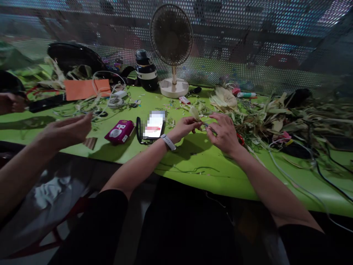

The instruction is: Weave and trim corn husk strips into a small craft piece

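My left hand [187,126], with a white band at its wrist, is closed in a pinch over the green table [190,156]. A pale flower bud, like folded dried husk [194,113], stands up from its fingertips. Facing it, my right hand [224,133] has its thumb and fingers drawn together close to the left fingertips. Something small and bluish shows between the two hands, too small to name. Just right of my right hand, a red loop like a scissors handle [241,139] lies partly hidden among plant scraps.
A phone with a lit screen [154,125] and a magenta box-shaped device [120,131] lie left of my hands. Behind stand a fan [173,88] and a dark bottle [147,75]. Dried husks and stalks [264,114] and cables cover the right. Another person's hand [67,130] reaches in from the left.
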Demonstrator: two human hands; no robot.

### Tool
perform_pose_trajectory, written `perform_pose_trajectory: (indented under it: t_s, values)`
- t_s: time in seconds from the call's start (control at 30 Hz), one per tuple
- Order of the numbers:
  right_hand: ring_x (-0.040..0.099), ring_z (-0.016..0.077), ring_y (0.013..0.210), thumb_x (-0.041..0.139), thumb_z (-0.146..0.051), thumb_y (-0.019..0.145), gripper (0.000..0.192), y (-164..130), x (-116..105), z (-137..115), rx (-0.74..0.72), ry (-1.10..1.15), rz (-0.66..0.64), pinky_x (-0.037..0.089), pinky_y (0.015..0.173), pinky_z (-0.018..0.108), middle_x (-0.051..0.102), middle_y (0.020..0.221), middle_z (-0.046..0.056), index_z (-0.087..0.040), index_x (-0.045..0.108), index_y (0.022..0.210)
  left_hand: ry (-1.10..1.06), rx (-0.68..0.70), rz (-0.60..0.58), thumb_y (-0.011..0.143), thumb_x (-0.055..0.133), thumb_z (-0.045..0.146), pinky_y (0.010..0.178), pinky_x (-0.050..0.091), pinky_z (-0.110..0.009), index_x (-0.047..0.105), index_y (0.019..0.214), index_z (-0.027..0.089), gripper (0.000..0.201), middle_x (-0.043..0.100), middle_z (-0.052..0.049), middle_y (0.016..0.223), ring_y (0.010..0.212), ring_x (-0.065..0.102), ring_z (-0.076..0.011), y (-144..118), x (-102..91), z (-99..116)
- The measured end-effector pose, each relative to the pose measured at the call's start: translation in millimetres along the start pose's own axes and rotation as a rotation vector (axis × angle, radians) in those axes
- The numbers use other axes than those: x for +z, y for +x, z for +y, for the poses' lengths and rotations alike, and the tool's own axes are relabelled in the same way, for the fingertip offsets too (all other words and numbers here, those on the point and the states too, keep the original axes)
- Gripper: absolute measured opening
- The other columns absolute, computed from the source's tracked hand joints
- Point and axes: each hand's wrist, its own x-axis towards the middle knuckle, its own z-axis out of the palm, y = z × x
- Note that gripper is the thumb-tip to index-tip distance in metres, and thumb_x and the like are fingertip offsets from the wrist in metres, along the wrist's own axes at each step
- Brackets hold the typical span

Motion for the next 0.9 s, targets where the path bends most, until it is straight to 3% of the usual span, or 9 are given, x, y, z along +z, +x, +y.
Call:
perform_pose_trajectory:
  t_s: [0.13,0.23,0.37,0.43,0.53,0.6,0.73,0.9]
  values:
    - [0.051,0.0305,0.124,0.049,-0.028,0.092,0.019,0,0,4,0.033,0.015,0.043,0.040,0.104,0.051,0.062,0.125,0.011,-0.022,0.066,0.087,0.011,-0.029,-0.017,0.082,0.069,0.030,0.061,0.038,-0.024,0.066,0.080,0.014,0.016,0.067,-0.003,0.076,0.059,0.051,-0.0072,0,-1.4,0]
    - [0.054,0.0303,0.119,0.049,-0.030,0.093,0.020,1,-1,8,0.097,0.003,0.132,0.040,0.103,0.053,0.064,0.120,0.011,-0.022,0.066,0.086,0.045,0.024,0.128,0.085,0.065,0.029,0.068,0.041,-0.025,0.061,0.096,0.015,0.018,0.068,-0.005,0.088,0.073,0.058,-0.0110,2,-1.8,-3]
    - [0.058,0.0296,0.108,0.046,-0.033,0.095,0.024,1,-1,18,0.213,-0.029,0.259,0.043,0.100,0.053,0.066,0.109,0.012,-0.022,0.066,0.088,0.169,0.290,0.359,0.082,0.070,0.029,0.079,0.042,-0.026,0.060,0.094,0.017,0.020,0.065,-0.006,0.095,0.088,0.057,-0.0142,2,0.4,-2]
    - [0.057,0.0297,0.110,0.047,-0.035,0.096,0.024,1,-1,19,0.203,-0.038,0.249,0.042,0.101,0.053,0.065,0.111,0.012,-0.022,0.067,0.089,0.166,0.300,0.303,0.086,0.066,0.037,0.076,0.042,-0.027,0.062,0.082,0.017,0.021,0.064,-0.005,0.086,0.081,0.057,-0.0137,0,2.9,0]
    - [0.055,0.0294,0.117,0.050,-0.036,0.095,0.022,0,-1,11,0.101,-0.019,0.143,0.041,0.103,0.052,0.064,0.117,0.010,-0.024,0.068,0.090,-0.016,0.018,0.026,0.090,0.054,0.054,0.069,0.044,-0.028,0.066,0.076,0.014,0.044,0.064,-0.006,0.071,0.067,0.058,-0.0132,-3,6.6,0]
    - [0.053,0.0287,0.122,0.052,-0.035,0.095,0.020,0,0,2,0.028,0.011,0.057,0.040,0.105,0.051,0.063,0.123,0.008,-0.025,0.069,0.091,-0.199,-0.142,-0.068,0.087,0.059,0.057,0.067,0.045,-0.028,0.068,0.082,0.013,0.045,0.065,-0.005,0.070,0.063,0.059,-0.0116,-3,7.4,-1]
    - [0.048,0.0289,0.129,0.053,-0.032,0.094,0.019,0,0,-7,-0.031,0.065,-0.031,0.038,0.108,0.051,0.061,0.130,0.008,-0.026,0.071,0.093,-0.406,-0.087,-0.029,0.073,0.081,0.032,0.066,0.043,-0.022,0.066,0.084,0.013,0.027,0.066,0.001,0.071,0.059,0.055,-0.0045,1,5.9,-5]
    - [0.048,0.0277,0.130,0.052,-0.033,0.095,0.022,0,0,-4,-0.066,0.077,-0.017,0.038,0.109,0.049,0.060,0.131,0.008,-0.025,0.071,0.090,-0.517,-0.076,0.034,0.070,0.081,0.018,0.069,0.044,-0.022,0.059,0.091,0.015,0.030,0.068,0.001,0.074,0.067,0.062,-0.0065,2,6.6,-2]
